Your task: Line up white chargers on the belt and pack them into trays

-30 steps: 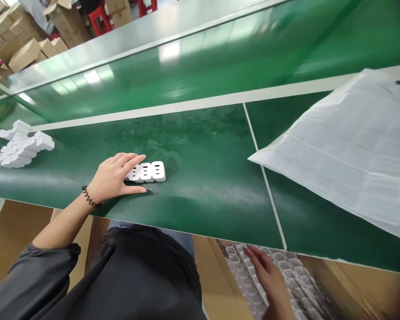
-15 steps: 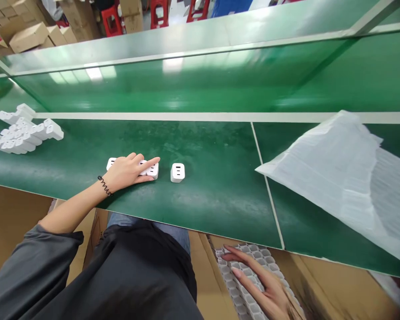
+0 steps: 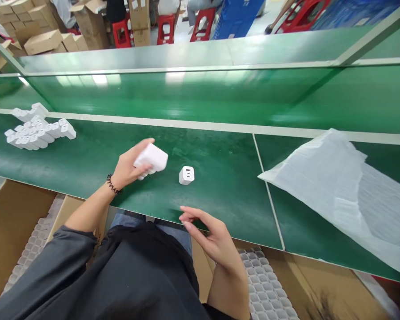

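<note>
Pick-up stage, by my judgement. The person's left hand [image 3: 128, 166] is clasping a white adapter block [image 3: 152, 158] between thumb and fingers, holding it tilted just above the green bench [image 3: 220, 200]. The block is blurred, so no. of units can't be read. The right hand [image 3: 210, 235] is hovering at the bench's near edge, empty, fingers loosely curled, thumb and forefinger nearly meeting. A single adapter [image 3: 186, 175] is standing alone on the bench just right of the block, ports up. An adapter pile [image 3: 36, 131] is sitting far left, foam sheets [image 3: 346, 191] are lying to the right, and a celled tray [image 3: 263, 284] is showing below the bench edge. Re next move: the block looks to be loose units held by side pressure only, so the squeeze wants to be even, w/ the free hand supporting. The lone unit is calling for its own pinch.
</note>
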### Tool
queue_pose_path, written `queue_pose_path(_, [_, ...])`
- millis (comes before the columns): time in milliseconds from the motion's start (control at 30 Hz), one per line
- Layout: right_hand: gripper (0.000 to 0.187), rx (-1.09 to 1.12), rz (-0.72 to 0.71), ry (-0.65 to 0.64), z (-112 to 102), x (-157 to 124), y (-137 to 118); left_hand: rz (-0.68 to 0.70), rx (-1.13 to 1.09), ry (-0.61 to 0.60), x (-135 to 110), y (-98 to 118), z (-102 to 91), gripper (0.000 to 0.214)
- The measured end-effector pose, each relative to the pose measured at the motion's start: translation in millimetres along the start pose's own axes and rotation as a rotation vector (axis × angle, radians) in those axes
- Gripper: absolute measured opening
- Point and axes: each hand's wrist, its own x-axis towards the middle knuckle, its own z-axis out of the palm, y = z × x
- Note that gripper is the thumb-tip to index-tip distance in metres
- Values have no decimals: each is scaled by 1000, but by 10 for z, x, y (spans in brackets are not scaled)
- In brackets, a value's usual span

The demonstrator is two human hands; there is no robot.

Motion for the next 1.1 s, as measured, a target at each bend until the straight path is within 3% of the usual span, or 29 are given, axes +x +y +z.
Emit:
queue_pose_path(100, [30, -17, -100, 120, 186, 210, -91, -281, -689, 191, -95, 275, -18, 77])
queue_pose_path(233, [44, -70, -284, 130, 425, 399, -249, -567, -1178, 157, -326, 522, 20, 64])
queue_pose_path(333, [57, -131, -401, 127, 529, 478, -387, -649, -1329, 143, -527, 547, 43, 61])
queue_pose_path(433, [70, -161, -488, 93, 574, 540, -516, -641, -1410, 152, -698, 529, 50, 62])
queue_pose_path(567, [85, -211, -565, 2, 618, 637, -648, -656, -1431, 160, -863, 520, 44, 72])
queue_pose_path(667, [86, -336, -589, -120, 642, 731, -714, -675, -1425, 157, -953, 509, 27, 80])
queue_pose_path(800, [86, -462, -615, -239, 642, 867, -774, -708, -1391, 132, -1036, 439, 24, 82])
queue_pose_path(900, [90, -477, -633, -251, 634, 958, -820, -662, -1178, 164, -1084, 355, -4, 76])
queue_pose_path(967, [93, -510, -629, -250, 639, 1020, -849, -473, -828, 280, -1116, 319, -91, 72])
queue_pose_path(1033, [95, -564, -624, -258, 661, 1089, -865, -215, -337, 375, -1142, 322, -246, 70])
queue_pose_path(1100, [97, -608, -628, -280, 698, 1167, -862, -11, 133, 332, -1160, 361, -429, 70])
